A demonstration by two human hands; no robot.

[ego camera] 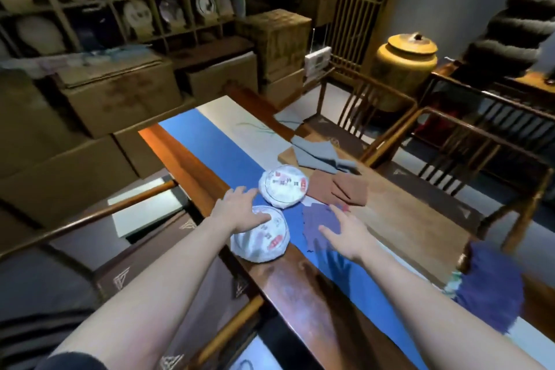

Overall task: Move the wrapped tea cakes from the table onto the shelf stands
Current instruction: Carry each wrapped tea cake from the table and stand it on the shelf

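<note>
- L hand [240,210]: fingers spread flat, resting on near tea cake [260,238].
- R hand [345,230]: fingers open, over surface [399,219], holding nothing.
- 2nd tea cake [283,187] at 12 o'clock of the near one.

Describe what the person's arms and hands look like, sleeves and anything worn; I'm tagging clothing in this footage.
Both forearms are bare from the elbow down. The left hand and right hand wear no gloves, and no rings, watch or bracelet can be seen. A dark sleeve, pushed up, shows at the bottom edge on the left arm. No sleeve is visible on the right arm.
</note>
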